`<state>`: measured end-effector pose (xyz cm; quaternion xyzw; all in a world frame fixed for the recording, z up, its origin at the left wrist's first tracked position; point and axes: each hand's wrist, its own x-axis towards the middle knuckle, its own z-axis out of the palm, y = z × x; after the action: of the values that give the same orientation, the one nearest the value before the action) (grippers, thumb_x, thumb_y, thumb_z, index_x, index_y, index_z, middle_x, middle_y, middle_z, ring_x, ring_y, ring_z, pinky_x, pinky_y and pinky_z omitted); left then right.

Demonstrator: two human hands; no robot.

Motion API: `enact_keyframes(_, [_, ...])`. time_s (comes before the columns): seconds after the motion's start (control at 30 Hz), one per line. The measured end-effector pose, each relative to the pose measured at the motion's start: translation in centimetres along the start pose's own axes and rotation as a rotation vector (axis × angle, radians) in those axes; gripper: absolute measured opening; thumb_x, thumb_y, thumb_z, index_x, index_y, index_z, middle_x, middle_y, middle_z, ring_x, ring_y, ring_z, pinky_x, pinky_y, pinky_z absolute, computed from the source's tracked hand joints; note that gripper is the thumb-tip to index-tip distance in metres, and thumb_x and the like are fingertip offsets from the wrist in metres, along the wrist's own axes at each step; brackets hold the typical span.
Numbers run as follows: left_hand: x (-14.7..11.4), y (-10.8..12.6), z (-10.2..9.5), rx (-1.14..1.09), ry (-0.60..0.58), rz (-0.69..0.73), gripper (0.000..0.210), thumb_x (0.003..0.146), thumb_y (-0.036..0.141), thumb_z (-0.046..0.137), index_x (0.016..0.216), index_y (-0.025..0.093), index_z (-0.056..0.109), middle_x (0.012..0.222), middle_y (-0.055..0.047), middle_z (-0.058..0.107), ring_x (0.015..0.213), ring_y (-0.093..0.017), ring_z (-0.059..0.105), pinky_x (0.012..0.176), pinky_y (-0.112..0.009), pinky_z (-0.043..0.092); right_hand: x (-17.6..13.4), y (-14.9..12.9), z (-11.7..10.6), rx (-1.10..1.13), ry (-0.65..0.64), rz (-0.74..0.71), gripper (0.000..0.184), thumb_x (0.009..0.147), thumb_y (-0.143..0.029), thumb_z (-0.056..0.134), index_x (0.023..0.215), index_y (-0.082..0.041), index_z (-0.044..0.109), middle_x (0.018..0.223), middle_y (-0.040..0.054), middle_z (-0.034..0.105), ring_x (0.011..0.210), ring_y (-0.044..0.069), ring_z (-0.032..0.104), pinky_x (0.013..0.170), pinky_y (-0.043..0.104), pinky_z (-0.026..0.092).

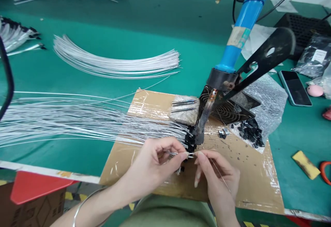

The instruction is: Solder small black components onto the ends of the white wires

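My left hand (161,160) pinches a white wire (190,154) between thumb and forefinger, close to its end. Opposite it, my right hand (218,173) has thumb and forefinger closed at that end, and a thin solder wire (219,172) runs through its fingers. Just above the fingertips hangs the bent metal tip (204,122) of a blue-handled soldering iron (239,30), held in a black bracket (269,53). Many white wires (103,120) with black connectors (190,139) lie left of the tip. What sits between my fingertips is too small to make out.
Cardboard (248,182) lies under the work. A pale block (184,116) with metal rods is behind. Black pieces (252,132) rest on a plastic bag (274,96). A phone (296,88) and yellow sponge (306,165) are at right, another wire bundle (116,63) further back.
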<state>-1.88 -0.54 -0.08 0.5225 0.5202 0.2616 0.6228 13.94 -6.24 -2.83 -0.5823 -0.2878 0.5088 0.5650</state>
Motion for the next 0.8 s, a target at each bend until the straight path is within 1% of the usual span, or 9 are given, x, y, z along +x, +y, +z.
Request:
enact_keyframes(0.07, [-0.1,0.0,0.0,0.014,0.003,-0.015,0.026,0.089,0.037,0.067,0.075,0.016,0.07,0.061,0.001,0.057,0.053,-0.011,0.034,0.049,-0.024,0.024,0.0,0.0,0.0,0.069,-0.019,0.05,0.021,0.092,-0.045,0.085,0.085,-0.025,0.088,0.072,-0.001,0.072,0.045,0.005,0.059,0.042,0.013,0.052])
enact_keyframes(0.13, [-0.3,0.0,0.0,0.018,0.001,-0.03,0.027,0.089,0.039,0.066,0.075,0.016,0.07,0.06,0.002,0.055,0.053,-0.011,0.035,0.05,-0.025,0.024,0.0,0.0,0.0,0.136,-0.064,0.112,0.024,0.09,-0.05,0.086,0.088,-0.026,0.09,0.074,0.0007,0.076,0.046,0.005,0.06,0.041,0.013,0.053])
enact_keyframes(0.2, [-0.3,0.0,0.0,0.018,-0.004,-0.036,0.028,0.089,0.04,0.066,0.075,0.016,0.07,0.06,0.001,0.055,0.054,-0.012,0.036,0.05,-0.025,0.025,0.0,0.1,0.0,0.19,-0.105,0.169,0.023,0.087,-0.05,0.09,0.09,-0.027,0.091,0.075,0.0015,0.078,0.046,0.006,0.062,0.041,0.013,0.054])
enact_keyframes(0.27, [-0.4,0.0,0.1,0.015,-0.002,-0.031,0.028,0.09,0.04,0.066,0.076,0.016,0.071,0.062,0.0,0.058,0.055,-0.012,0.038,0.051,-0.025,0.027,0.0,0.3,-0.2,0.223,-0.135,0.201,0.022,0.086,-0.047,0.091,0.091,-0.027,0.091,0.074,0.0015,0.079,0.045,0.006,0.062,0.042,0.012,0.054])
enact_keyframes(0.4, [-0.3,0.2,0.4,0.016,0.016,0.003,0.027,0.091,0.038,0.066,0.077,0.016,0.073,0.066,-0.003,0.066,0.057,-0.013,0.045,0.053,-0.025,0.033,0.0,0.7,-0.4,0.255,-0.193,0.208,0.019,0.087,-0.045,0.091,0.089,-0.026,0.09,0.07,0.0013,0.079,0.041,0.004,0.061,0.04,0.01,0.051])
enact_keyframes(0.53, [-0.4,0.3,0.5,0.02,0.02,0.032,0.024,0.091,0.033,0.067,0.076,0.016,0.073,0.064,-0.002,0.067,0.056,-0.013,0.048,0.052,-0.023,0.035,0.1,0.7,-0.3,0.255,-0.145,0.228,0.021,0.084,-0.045,0.093,0.086,-0.024,0.089,0.07,0.0012,0.079,0.042,0.004,0.06,0.04,0.009,0.051])
enact_keyframes(0.73, [-0.8,-0.8,0.5,0.01,0.033,0.089,0.024,0.096,0.031,0.066,0.079,0.017,0.075,0.066,0.0,0.066,0.057,-0.012,0.047,0.052,-0.022,0.034,0.5,1.1,-0.9,0.277,-0.247,0.222,0.016,0.09,-0.041,0.089,0.088,-0.026,0.089,0.065,-0.0003,0.076,0.041,0.005,0.061,0.04,0.009,0.051])
enact_keyframes(0.8, [-0.9,-0.9,0.5,0.014,0.032,0.101,0.024,0.097,0.029,0.066,0.078,0.017,0.075,0.065,0.0,0.065,0.057,-0.011,0.046,0.051,-0.022,0.033,0.7,1.2,-1.0,0.3,-0.262,0.233,0.015,0.09,-0.04,0.089,0.088,-0.026,0.089,0.068,0.0001,0.077,0.042,0.005,0.061,0.039,0.009,0.051])
